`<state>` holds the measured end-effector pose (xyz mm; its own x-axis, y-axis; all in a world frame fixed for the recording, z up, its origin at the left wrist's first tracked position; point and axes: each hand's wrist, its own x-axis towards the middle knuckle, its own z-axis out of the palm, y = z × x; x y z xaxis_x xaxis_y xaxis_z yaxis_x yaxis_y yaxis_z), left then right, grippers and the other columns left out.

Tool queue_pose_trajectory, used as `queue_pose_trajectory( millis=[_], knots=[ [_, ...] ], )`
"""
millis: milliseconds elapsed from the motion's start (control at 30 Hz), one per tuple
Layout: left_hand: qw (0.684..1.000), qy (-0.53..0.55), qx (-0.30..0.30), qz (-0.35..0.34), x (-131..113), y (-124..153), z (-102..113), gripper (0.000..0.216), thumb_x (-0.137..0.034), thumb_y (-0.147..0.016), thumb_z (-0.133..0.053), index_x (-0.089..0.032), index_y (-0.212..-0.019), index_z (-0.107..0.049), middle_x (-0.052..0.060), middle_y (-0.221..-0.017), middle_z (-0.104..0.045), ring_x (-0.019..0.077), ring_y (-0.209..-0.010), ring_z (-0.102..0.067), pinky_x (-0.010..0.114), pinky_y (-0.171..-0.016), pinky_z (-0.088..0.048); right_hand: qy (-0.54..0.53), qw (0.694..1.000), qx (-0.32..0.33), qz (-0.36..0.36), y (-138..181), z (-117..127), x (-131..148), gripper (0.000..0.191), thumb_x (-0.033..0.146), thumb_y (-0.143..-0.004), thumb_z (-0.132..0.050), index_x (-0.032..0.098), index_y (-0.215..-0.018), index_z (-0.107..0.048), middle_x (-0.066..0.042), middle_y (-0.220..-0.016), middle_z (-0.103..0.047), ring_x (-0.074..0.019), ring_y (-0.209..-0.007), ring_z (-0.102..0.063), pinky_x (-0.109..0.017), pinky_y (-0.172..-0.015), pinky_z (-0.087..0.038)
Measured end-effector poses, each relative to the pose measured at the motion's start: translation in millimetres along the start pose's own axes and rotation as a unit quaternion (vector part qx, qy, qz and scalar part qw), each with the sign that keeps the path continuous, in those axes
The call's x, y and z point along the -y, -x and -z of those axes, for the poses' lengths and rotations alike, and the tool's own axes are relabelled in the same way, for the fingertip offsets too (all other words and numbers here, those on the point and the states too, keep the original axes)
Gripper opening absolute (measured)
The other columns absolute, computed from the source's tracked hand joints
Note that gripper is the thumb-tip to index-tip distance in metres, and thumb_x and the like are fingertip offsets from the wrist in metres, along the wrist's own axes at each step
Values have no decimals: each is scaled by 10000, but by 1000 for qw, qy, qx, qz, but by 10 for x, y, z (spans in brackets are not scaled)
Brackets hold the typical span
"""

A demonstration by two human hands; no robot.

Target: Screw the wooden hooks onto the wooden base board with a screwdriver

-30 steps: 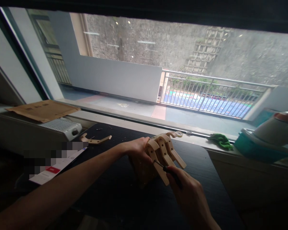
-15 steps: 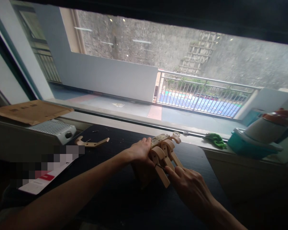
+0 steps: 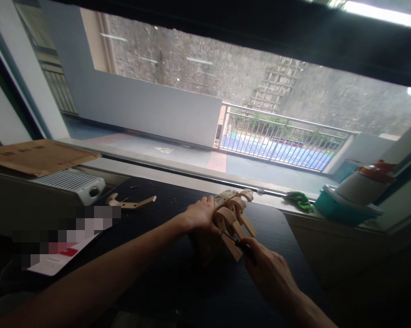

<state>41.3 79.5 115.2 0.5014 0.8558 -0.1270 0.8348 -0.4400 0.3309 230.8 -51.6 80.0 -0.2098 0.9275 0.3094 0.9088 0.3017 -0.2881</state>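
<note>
One loose hook [image 3: 137, 205] lies apart; screwdriver [image 3: 248, 250] crosses another hook [image 3: 230, 248]

On the bench [image 3: 164, 218], the hook row [image 3: 228, 216] is right of the loose hook [image 3: 132, 205]; left of both — an envelope [image 3: 43, 157] atop a unit [image 3: 84, 184]. Behind the bench runs the sill [image 3: 157, 178], cloth [image 3: 300, 201] and tub [image 3: 338, 207] at its right.

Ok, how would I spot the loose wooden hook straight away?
On the black table, look to its far left corner, by the white appliance. The hook lies there, untouched; the other hooks are in a row beside the left hand.
</note>
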Motion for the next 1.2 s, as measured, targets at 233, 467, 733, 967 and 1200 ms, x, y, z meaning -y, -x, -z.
queue_pose_trajectory(
  millis=[233, 467, 733, 967, 1200],
  knots=[
    [1000, 10, 10, 3, 53, -20, 18, 929, -555, -452, -742, -162, -1203, -364, 152, -1156, -497, 368, -1102, -494, 395, -867, -452, 195, 958, -36, 208, -149, 57, 38, 184, 29, -800, -477, 184, -756, -566, -2, -632, -578, -150, -533, -526, -264, -494, -325],
    [1000, 3, 10, 11, 100, -56, -17, 980, -593, -453, -713, -150, -1241, -334, 159, -1191, -477, 337, -1114, -498, 376, -877, -461, -164, 978, 28, -125, -270, -57, -75, 327, 413, -863, -483, 160, -845, -690, -20, -658, -656, -161, -584, -594, -238, -500, -376],
    [1000, -7, -8, 20, 63, 13, -6, 946, -577, -463, -710, -165, -1238, -357, 135, -1168, -502, 318, -1091, -523, 363, -876, -471, -115, 982, 72, -133, -216, 46, -91, 289, 410, -823, -537, 204, -981, -664, -25, -780, -692, -197, -681, -628, -262, -563, -411],
    [1000, -6, -3, 28, 57, 30, 16, 897, -582, -480, -697, -132, -1195, -398, 145, -1126, -518, 326, -1055, -541, 362, -839, -489, 216, 957, -16, 195, -245, 118, -88, 392, 14, -762, -500, 146, -1122, -586, -69, -835, -652, -180, -655, -604, -264, -525, -371],
    [1000, -17, -16, 14, 71, 11, -34, 962, -598, -502, -675, -95, -1255, -351, 169, -1152, -498, 329, -1042, -541, 379, -835, -488, 35, 998, -10, 47, -241, -24, -91, 206, 217, -871, -471, 175, -923, -666, -30, -702, -660, -163, -588, -601, -257, -526, -356]
  ],
)
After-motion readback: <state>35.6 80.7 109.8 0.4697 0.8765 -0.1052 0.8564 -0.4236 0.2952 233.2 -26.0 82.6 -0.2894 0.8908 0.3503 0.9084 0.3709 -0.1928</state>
